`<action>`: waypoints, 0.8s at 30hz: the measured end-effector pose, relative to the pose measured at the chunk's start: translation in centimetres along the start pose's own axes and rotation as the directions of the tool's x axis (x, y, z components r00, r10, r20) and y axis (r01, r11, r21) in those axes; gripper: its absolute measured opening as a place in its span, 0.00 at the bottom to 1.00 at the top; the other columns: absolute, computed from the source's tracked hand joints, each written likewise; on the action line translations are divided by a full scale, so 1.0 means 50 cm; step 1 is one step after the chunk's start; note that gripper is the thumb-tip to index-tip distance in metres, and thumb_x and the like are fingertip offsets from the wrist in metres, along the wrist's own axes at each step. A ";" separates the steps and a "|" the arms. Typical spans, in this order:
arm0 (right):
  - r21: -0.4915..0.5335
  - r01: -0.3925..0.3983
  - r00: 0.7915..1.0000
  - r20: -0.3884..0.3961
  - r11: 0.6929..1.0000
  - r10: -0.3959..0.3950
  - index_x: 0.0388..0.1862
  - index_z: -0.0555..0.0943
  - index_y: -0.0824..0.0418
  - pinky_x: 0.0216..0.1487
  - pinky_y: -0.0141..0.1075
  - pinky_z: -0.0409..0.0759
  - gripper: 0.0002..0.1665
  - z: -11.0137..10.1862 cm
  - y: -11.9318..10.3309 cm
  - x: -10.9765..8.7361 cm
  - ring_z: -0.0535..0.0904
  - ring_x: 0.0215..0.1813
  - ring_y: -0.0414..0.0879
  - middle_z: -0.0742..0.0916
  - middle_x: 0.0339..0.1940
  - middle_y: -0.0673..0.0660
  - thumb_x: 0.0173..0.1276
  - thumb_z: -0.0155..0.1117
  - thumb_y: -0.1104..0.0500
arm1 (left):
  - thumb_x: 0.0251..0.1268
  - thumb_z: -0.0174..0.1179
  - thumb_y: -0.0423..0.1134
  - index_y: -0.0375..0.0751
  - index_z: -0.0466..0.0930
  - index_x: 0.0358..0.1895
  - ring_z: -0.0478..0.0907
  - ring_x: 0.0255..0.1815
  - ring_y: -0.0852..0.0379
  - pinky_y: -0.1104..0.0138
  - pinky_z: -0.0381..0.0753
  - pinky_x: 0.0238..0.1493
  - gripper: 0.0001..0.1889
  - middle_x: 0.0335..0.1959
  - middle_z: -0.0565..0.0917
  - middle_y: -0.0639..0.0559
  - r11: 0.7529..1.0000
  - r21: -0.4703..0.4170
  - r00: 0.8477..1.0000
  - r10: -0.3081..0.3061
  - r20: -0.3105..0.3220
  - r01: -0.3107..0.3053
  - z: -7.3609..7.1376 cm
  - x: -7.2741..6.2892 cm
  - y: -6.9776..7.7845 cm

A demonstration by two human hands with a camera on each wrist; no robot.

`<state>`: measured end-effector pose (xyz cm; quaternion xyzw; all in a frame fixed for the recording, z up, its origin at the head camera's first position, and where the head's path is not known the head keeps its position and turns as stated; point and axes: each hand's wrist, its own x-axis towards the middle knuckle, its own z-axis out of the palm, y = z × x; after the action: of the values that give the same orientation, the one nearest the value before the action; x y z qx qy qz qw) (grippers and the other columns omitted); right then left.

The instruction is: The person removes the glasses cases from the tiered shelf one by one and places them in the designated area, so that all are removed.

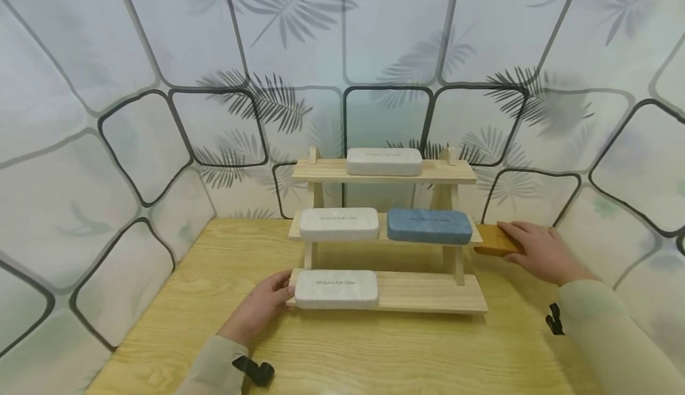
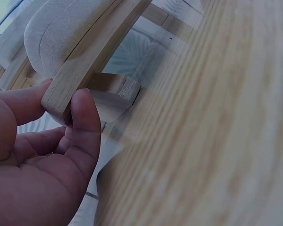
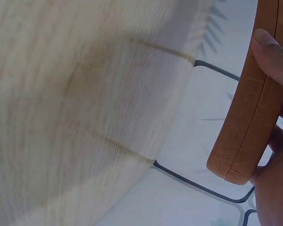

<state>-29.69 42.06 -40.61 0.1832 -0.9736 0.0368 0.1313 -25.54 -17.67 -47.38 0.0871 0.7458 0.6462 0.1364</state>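
Observation:
A three-tier wooden stand [image 1: 428, 292] holds several long rounded glasses cases. My left hand [image 1: 261, 307] pinches the left end of its bottom board [image 2: 68, 89] between thumb and fingers. Beside that hand, a white case [image 1: 336, 290] lies on the bottom tier. On the middle tier a second white case [image 1: 339, 223] sits left of a blue case [image 1: 429, 226], and a third white one [image 1: 384, 162] rests on top. My right hand [image 1: 543, 253] grips a brown case [image 3: 245, 127] just right of the middle tier, whose end partly overlaps it in the head view.
The stand is on a wood-grain table [image 1: 374, 353]. Pale curtain-like walls [image 1: 396, 32] with dark outlines and leaf prints enclose the back and both sides. Black straps [image 1: 255, 370] sit on both sleeves.

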 end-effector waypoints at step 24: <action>0.076 -0.124 0.981 0.163 0.989 0.110 0.77 0.64 0.64 0.62 0.75 0.54 0.45 0.079 0.042 0.049 0.63 0.68 0.75 0.71 0.69 0.74 0.65 0.72 0.53 | 0.80 0.53 0.41 0.29 0.57 0.77 0.76 0.60 0.49 0.61 0.78 0.57 0.31 0.68 0.73 0.36 1.000 0.008 1.000 -0.005 0.008 0.005 0.001 -0.002 0.001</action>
<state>-33.63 42.71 -43.82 0.1336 -0.9875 0.0717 0.0432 -25.44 -17.64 -47.33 0.0884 0.7480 0.6426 0.1405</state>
